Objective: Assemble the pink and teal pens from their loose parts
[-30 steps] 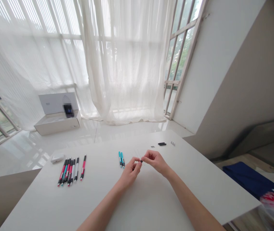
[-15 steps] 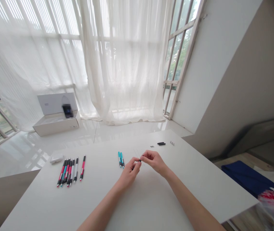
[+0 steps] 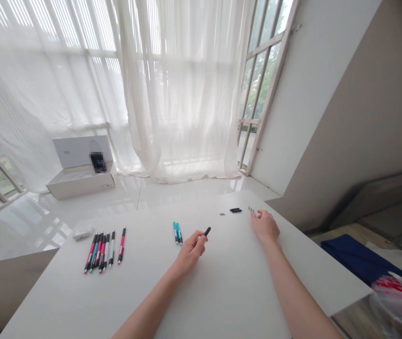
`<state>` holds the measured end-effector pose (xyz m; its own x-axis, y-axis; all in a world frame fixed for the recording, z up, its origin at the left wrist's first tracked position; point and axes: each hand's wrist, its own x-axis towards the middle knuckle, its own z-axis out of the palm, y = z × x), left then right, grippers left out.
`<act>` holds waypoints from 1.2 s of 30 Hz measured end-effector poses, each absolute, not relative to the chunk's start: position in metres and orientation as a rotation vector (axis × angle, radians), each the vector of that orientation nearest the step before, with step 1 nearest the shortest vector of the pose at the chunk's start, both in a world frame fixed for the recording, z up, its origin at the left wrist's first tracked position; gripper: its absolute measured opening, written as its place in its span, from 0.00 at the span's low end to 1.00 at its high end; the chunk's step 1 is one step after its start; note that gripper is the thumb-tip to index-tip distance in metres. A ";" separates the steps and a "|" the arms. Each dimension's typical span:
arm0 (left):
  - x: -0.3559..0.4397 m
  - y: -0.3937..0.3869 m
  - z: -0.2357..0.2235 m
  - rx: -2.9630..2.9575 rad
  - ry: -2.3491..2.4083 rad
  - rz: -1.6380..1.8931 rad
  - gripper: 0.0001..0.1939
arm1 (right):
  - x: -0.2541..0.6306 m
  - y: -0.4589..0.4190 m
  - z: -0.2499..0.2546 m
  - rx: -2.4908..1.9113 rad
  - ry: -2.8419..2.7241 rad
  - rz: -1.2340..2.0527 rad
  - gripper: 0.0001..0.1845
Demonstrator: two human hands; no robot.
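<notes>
In the head view my left hand is closed around a black pen grip, whose front end sticks out past the thumb and forefinger toward the upper right. The rest of what lies in the palm is hidden. My right hand is stretched out to the far right of the table, thumb and forefinger slightly apart beside the small silver pen tips. To its left are black pen grips and a little cluster of tiny metal parts. Thin refills or wires lie just beyond my left hand.
Two turquoise pen barrels lie left of my left hand. Farther left are a row of several pens, one separate pink pen and a white case. An open white box stands on the ledge behind the white table.
My right hand has left the black grip and moved right to the silver tips. The left hand stays in place, with the grip's end now uncovered.
</notes>
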<state>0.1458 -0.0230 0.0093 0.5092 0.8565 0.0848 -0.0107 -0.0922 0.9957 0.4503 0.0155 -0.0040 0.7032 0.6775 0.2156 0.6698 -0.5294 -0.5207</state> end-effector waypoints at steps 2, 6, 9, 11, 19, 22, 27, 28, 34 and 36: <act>0.145 -0.023 0.009 1.488 0.772 0.865 0.22 | 0.452 0.021 -0.005 -2.420 -1.069 0.001 0.26; 0.145 -0.023 0.008 1.495 0.755 0.866 0.22 | 0.458 0.033 -0.003 -2.497 -1.119 0.001 0.24; 0.145 -0.022 0.007 1.510 0.757 0.844 0.22 | 0.465 0.037 -0.003 -2.508 -1.161 0.001 0.20; 0.144 -0.021 0.007 1.518 0.759 0.837 0.22 | 0.467 0.038 -0.004 -2.507 -1.161 0.001 0.17; 0.144 -0.021 0.005 1.540 0.787 0.846 0.22 | 0.464 0.032 -0.003 -2.500 -1.099 0.016 0.14; 0.144 -0.021 0.004 1.544 0.783 0.849 0.22 | 0.463 0.033 -0.002 -2.489 -1.104 0.024 0.16; 0.145 -0.020 0.003 1.558 0.784 0.868 0.22 | 0.468 0.041 -0.005 -2.486 -1.163 -0.014 0.22; 0.145 -0.020 0.003 1.560 0.786 0.867 0.22 | 0.469 0.042 -0.007 -2.481 -1.182 -0.018 0.22; 0.144 -0.019 0.004 1.555 0.784 0.853 0.21 | 0.479 0.049 -0.014 -2.435 -1.238 -0.052 0.17; 0.144 -0.019 0.004 1.549 0.791 0.849 0.21 | 0.480 0.047 -0.015 -2.407 -1.230 -0.062 0.16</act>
<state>0.1441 -0.0189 0.0044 0.5125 0.8535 0.0941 0.0342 -0.1298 0.9909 0.4799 0.0472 -0.0152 0.6044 0.7623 0.2316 0.7816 -0.5111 -0.3575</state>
